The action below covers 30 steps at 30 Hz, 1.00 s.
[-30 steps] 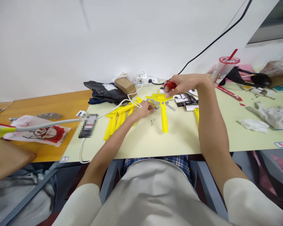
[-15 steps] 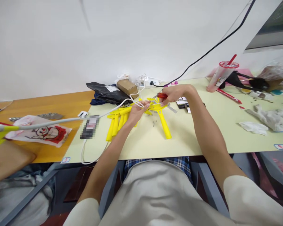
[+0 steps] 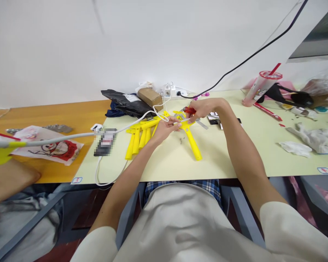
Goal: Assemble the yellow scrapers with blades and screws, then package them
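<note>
A yellow plastic scraper [image 3: 194, 145] lies with its handle toward me, its wide head between my hands. My left hand [image 3: 165, 129] is closed, fingertips pinching the left side of that head. My right hand [image 3: 205, 107] wraps round a red-handled screwdriver [image 3: 189, 110], held low over the head; its tip is hidden. Fingers of the right hand also touch the head's right side. Small screws [image 3: 182, 140] are scattered just left of the handle. Several more yellow scrapers [image 3: 137, 142] are heaped beside my left hand. A flat metal strip [image 3: 202, 124] lies right of the head.
A white cable [image 3: 128, 126] crosses above my left hand. Behind stand a black plastic parcel [image 3: 125, 103], a cardboard box [image 3: 151, 97] and a power strip [image 3: 169, 91]. Rightward are a drink cup [image 3: 262, 89] and crumpled tissues [image 3: 295, 148]. At far left is another person's arm [image 3: 13, 176].
The view has shifted slightly. My left hand's fingers have moved a little along the scraper head; the right hand keeps its grip on the screwdriver.
</note>
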Each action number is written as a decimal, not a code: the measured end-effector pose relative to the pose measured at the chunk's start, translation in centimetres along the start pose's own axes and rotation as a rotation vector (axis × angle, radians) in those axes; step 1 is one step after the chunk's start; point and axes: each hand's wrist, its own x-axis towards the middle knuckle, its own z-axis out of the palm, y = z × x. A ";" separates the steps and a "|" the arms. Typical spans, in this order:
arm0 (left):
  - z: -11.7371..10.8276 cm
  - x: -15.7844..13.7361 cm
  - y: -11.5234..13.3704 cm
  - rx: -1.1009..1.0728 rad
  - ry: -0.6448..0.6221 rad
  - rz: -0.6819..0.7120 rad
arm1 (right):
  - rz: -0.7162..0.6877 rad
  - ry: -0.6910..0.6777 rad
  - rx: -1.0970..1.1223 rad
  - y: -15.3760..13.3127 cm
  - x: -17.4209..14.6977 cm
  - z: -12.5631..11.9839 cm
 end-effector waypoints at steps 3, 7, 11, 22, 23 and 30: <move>-0.1 0.0 0.2 -0.030 -0.002 0.002 | 0.019 0.001 -0.002 -0.3 -0.1 0.1; -0.3 0.0 0.3 -0.039 0.009 -0.001 | 0.023 0.008 0.003 -0.4 -0.1 0.2; -0.5 -0.1 0.3 -0.018 0.013 -0.003 | -0.017 -0.055 0.013 -0.1 0.0 0.2; -0.6 0.1 0.1 -0.087 0.043 0.027 | -0.048 0.014 0.051 0.0 -0.2 0.0; -0.7 0.1 0.1 -0.106 0.044 0.028 | -0.050 0.020 0.055 0.0 -0.3 0.0; -0.6 -0.1 0.9 -0.140 0.063 0.039 | -0.037 0.058 0.047 -0.2 -0.5 0.0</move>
